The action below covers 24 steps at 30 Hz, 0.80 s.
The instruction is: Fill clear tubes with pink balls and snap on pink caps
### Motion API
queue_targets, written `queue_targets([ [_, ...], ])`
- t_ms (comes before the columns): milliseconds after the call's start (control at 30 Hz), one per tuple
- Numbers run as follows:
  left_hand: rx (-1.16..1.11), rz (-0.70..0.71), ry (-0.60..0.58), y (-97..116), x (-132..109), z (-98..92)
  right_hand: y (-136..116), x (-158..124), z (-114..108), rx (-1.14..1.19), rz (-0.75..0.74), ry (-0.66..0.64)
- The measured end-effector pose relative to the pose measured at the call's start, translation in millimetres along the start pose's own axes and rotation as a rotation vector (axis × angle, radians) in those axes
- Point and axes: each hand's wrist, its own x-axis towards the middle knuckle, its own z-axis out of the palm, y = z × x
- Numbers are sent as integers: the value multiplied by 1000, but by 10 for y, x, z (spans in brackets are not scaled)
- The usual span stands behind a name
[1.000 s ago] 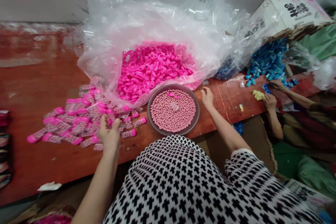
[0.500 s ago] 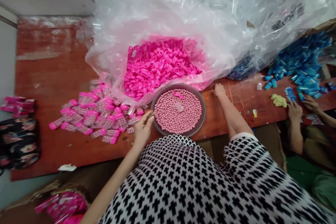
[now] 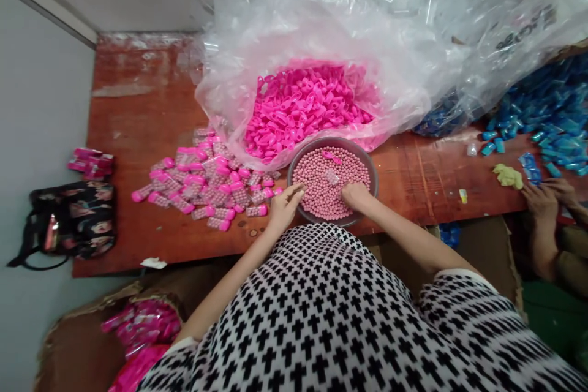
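Note:
A dark round bowl full of small pink beads stands at the table's front edge, against my patterned clothing. My right hand is down in the beads on the bowl's right side; its fingers look curled together and their tips are hidden. At the left rim my left hand has thumb and fingers brought together, and whatever is between them is too small to make out. On the beads lie a bright pink plastic piece and a small clear piece.
Behind the bowl, a large clear plastic bag holds many pink plastic parts. Bead-filled bottles with pink ends are heaped left. A floral bag lies far left. Blue pieces and another person's hands are right.
My right hand has moved left from the table beside the plastic bag into the bowl of beads. My left hand stays by the bowl's left rim. The view has shifted left.

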Motion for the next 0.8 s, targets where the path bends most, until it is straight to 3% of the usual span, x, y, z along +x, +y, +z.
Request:
queue_targets([
  [133,8,7,34,-47,-118,-95,-247,201,351,87,-25,34],
  [267,108,41,62,-132,-142,-90,-241,283,462,229,-68,76],
  [333,171,59,59,-165,-96,-26,-227,245,462,478,-111,112],
  [467,228,95,-16,-140,41,178,-288,113,427,1241,-196,78],
  [533,208,135,-43,-98,89,265,-349,59,398,1381,-196,50],
  [633,162,155,-57,-56,124,313,-398,-7,312,1322,-208,127],
  [800,106,150,-148,-36,169,230,-313,-109,-4,860,-400,312],
])
